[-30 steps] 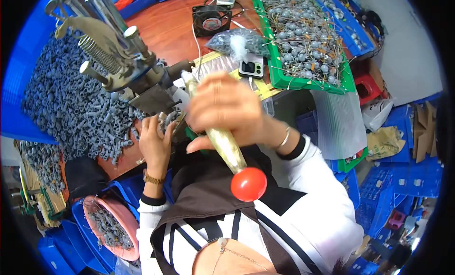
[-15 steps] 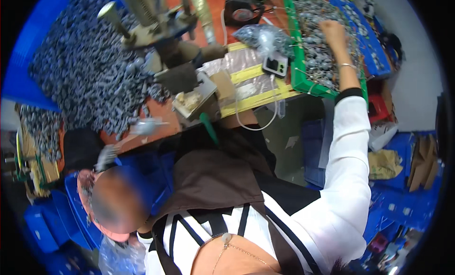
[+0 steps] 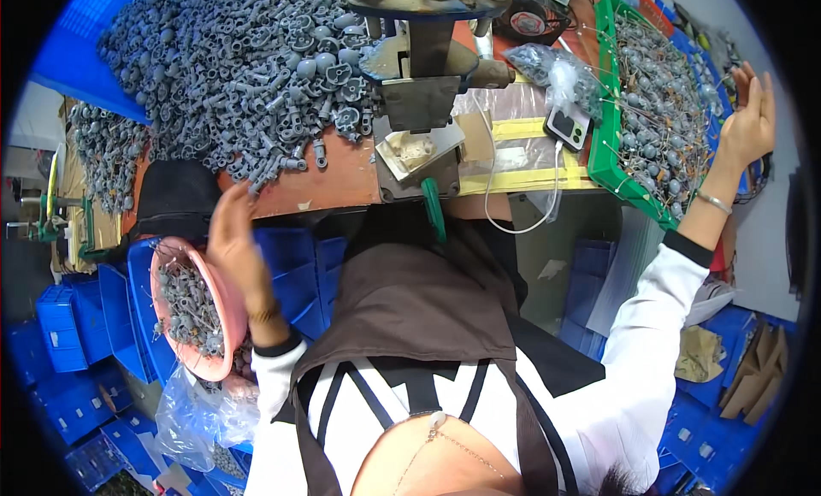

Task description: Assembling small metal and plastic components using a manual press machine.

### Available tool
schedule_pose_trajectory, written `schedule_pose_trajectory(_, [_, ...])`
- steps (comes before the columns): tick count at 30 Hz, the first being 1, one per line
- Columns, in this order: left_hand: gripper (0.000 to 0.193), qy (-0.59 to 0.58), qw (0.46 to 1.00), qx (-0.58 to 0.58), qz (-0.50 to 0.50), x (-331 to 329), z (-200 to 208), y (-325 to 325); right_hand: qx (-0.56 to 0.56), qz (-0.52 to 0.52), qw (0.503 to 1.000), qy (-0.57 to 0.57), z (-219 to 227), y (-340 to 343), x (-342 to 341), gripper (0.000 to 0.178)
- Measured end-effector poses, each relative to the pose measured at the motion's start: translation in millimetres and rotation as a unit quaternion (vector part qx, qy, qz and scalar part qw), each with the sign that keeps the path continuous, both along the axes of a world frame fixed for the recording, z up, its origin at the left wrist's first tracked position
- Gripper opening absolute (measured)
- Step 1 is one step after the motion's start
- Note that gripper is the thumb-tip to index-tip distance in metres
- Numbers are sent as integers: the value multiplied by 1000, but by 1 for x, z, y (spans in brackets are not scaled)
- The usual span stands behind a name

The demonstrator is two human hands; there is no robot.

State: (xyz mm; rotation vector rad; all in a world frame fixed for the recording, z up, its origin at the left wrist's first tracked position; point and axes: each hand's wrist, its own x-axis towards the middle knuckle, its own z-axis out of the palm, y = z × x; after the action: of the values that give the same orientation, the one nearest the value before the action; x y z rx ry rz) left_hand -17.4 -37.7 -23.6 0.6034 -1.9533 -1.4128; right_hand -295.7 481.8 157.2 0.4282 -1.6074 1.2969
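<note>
My left hand is lifted beside the table's front edge, fingers stretched upward and slightly smeared by motion, with nothing visible in it. Just below it is a pink basin of grey plastic parts with thin wires. My right hand is raised past the right side of a green tray, its fingers apart and holding nothing I can see. The tray is full of wired grey parts. Between my hands stands a metal press with a pale block at its base.
A large heap of grey plastic parts covers the table's left side. Right of the press are a phone with a white cable, a plastic bag and a small fan. Blue bins stand low at the left.
My right hand has left the green tray, moving right, and its closed fingers have opened. My left hand has come up from the pink basin to the table edge. The whole view has shifted.
</note>
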Motion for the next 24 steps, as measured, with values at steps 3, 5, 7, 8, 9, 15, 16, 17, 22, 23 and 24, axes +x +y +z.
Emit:
schedule_pose_trajectory(3, [29, -8, 954, -266, -136, -80, -20, 23, -35, 52, 998, -20, 1, -26, 33, 31])
schedule_pose_trajectory(5, [30, -40, 901, -393, -178, -116, -32, 25, -68, 148, 985, -51, -3, -32, 52, 28])
schedule_pose_trajectory(7, [31, -92, 883, -405, -218, -130, -35, 26, -71, 254, 962, -71, -14, -51, 77, 25])
schedule_pose_trajectory(8, [31, -92, 883, -404, -220, -135, -38, 24, -53, 320, 942, -91, -20, -63, 91, 25])
schedule_pose_trajectory(9, [33, -90, 887, -391, -229, -139, -41, 20, -36, 385, 915, -111, -27, -76, 105, 25])
schedule_pose_trajectory(15, [38, -13, 938, -280, -204, -121, -24, 50, -2, 450, 859, -245, -83, -160, 164, 7])
schedule_pose_trajectory(16, [36, -7, 943, -242, -227, -114, -22, 59, 11, 473, 839, -271, -86, -167, 168, 5])
schedule_pose_trajectory(17, [35, 20, 944, -226, -239, -111, -21, 71, -17, 512, 802, -306, -91, -169, 168, 8])
schedule_pose_trajectory(22, [38, 28, 932, -289, -216, -120, -31, 104, -77, 493, 776, -386, -98, -193, 178, 5])
schedule_pose_trajectory(23, [39, 39, 923, -314, -218, -121, -32, 107, -63, 502, 763, -401, -99, -190, 178, 8])
schedule_pose_trajectory(24, [42, 13, 924, -306, -229, -120, -32, 109, -61, 501, 764, -402, -100, -187, 176, 8])
